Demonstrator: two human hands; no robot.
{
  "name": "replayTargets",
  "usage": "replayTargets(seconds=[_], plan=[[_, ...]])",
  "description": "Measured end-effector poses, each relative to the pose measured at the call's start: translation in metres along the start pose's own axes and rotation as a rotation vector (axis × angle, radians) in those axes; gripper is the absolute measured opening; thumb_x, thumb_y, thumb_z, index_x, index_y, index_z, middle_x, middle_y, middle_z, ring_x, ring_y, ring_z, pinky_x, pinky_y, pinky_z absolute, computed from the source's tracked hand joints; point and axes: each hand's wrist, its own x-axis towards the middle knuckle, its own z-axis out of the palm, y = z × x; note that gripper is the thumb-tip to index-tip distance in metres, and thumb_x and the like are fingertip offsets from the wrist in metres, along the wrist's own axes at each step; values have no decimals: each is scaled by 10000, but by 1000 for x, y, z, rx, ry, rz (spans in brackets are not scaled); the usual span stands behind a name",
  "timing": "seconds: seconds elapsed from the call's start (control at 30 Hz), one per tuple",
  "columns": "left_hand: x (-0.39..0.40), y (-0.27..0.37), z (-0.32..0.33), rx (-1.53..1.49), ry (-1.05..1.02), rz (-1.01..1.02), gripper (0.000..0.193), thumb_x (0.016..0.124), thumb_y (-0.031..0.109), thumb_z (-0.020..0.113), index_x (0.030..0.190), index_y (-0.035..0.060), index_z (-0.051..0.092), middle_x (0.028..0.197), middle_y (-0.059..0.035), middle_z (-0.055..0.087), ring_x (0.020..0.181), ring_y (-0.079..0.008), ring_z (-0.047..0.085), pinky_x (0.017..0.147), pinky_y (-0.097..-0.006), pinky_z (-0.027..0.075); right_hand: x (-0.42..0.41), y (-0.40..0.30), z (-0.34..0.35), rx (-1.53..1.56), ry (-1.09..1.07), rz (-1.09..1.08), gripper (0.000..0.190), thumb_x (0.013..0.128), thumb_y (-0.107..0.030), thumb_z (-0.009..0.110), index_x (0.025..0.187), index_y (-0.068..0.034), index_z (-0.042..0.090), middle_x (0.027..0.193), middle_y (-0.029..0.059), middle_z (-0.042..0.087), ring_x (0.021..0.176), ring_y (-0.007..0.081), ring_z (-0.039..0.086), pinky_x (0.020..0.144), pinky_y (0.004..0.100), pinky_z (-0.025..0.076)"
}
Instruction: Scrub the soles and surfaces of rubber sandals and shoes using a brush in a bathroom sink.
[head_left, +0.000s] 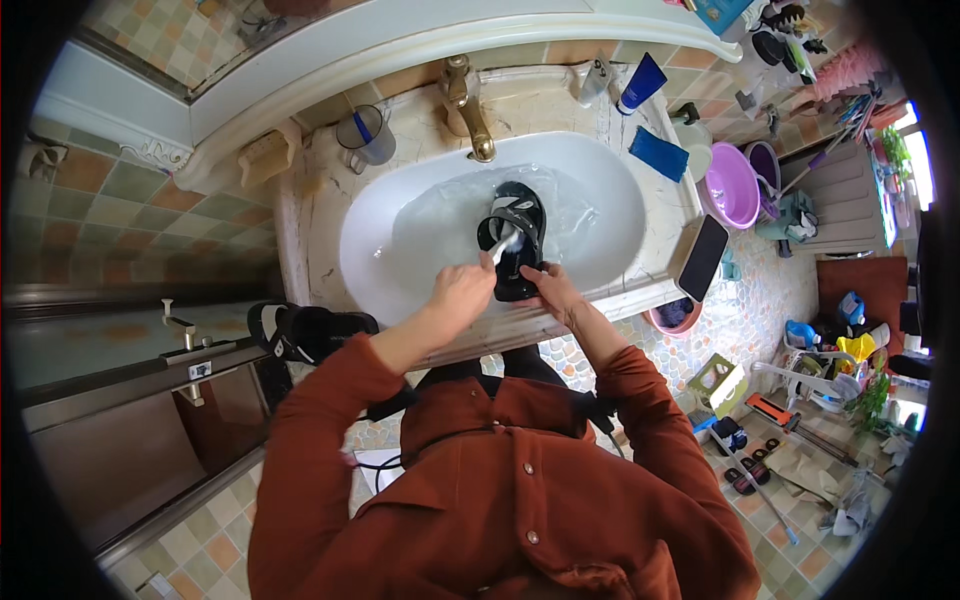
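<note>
A black slide sandal with a white pattern on its strap (517, 214) is held over the water in the white oval sink (367, 259). My right hand (553, 290) grips the sandal by its near end, thumb on the footbed. In my left hand (463, 291) is a small whitish brush (507, 246), its far end against the sandal at the strap opening; its bristles cannot be made out. A brass faucet (471, 112) rises behind the basin. Another black and white sandal (271, 330) lies at the counter's left front corner, beside a further black item.
On the counter are a clear mug with a blue-handled item (381, 142), a blue tube (641, 84), a blue sponge or cloth (658, 154) and, at the right front edge, a phone (703, 259). A purple basin (731, 186) stands beyond the counter's right side; a door handle (180, 328) is at left.
</note>
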Motion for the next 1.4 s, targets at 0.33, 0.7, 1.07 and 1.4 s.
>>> replayTargets(seconds=[0.33,0.7,1.07,1.4], plan=[[2,3,-11,-7,-32,-33,453,785,77,551,1173,-157,530,630,-161,661,555,-268,676,495,-378,533,15,11,-12,41,-11,26,414,986,-246,506,1202,104,463,1095,197,616,905,325,679,667,434,628],[9,-14,25,-31,-15,-33,401,838,89,519,1160,-151,521,604,-177,632,546,-322,658,484,-410,517,14,8,-7,-38,-23,26,458,988,-286,502,1234,92,427,1121,185,604,960,332,659,728,463,610],[9,-18,45,-19,-50,-4,480,835,101,537,1235,-154,470,601,-164,630,540,-312,655,506,-432,526,14,12,-13,15,-22,71,422,993,-276,480,1247,60,455,1147,203,602,994,358,649,777,520,584],[10,2,32,20,11,-5,408,795,89,545,1114,-164,555,608,-144,650,531,-253,668,476,-373,527,5,9,-9,-173,95,-36,413,979,-223,509,1208,114,441,1046,200,608,879,323,667,682,456,622]])
